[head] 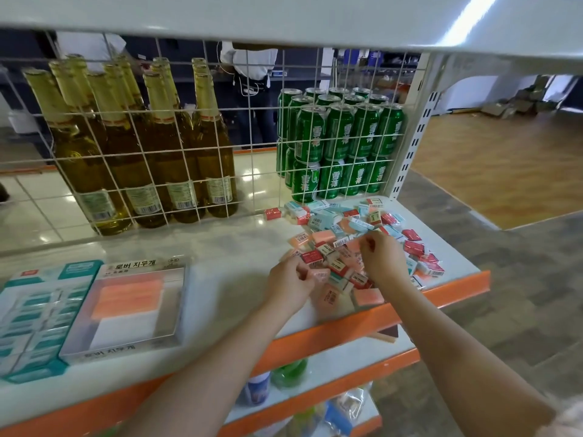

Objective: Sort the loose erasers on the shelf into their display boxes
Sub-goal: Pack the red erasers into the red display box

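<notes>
A heap of loose erasers [353, 230] in orange, red, teal and white wrappers covers the right end of the white shelf [217, 247]. My left hand [288, 283] holds a pale orange eraser [317, 275] at the heap's near-left edge. My right hand [383, 257] hovers over the heap with fingers curled, pinching something small that I cannot make out. At the left stand two display boxes: a clear one with orange and white erasers [129, 307] and a teal one [34, 316] filled with teal-wrapped erasers.
A white wire grid [249, 146] backs the shelf; behind it stand yellow glass bottles [142, 146] and stacked green cans [340, 143]. The shelf has an orange front edge [410, 302]. Lower shelves hold bottles and packets. A person stands beyond the grid.
</notes>
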